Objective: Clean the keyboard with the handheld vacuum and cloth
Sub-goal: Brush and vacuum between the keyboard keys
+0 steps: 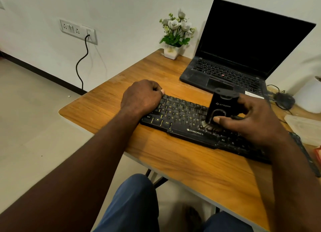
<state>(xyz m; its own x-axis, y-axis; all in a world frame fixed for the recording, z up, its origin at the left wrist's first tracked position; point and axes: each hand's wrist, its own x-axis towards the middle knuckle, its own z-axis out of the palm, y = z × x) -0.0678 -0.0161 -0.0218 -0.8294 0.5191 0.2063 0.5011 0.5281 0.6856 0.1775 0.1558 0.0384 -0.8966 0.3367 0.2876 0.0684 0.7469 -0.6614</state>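
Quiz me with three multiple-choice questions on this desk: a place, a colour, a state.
1. Where does the flower pot stand?
A. Left of the laptop, by the wall
B. On the floor
C. On a chair

2. What colour is the pot?
A. Red
B. White
C. Blue

3. What is the handheld vacuum doing?
A. Lying untouched
B. Hanging on the wall
C. Held by the right hand, brush end on the keyboard

Answers: 1 A, it sits at the far corner of the table, beside the laptop; 2 B, its sides are plainly white; 3 C, the hand grips it over the keys.
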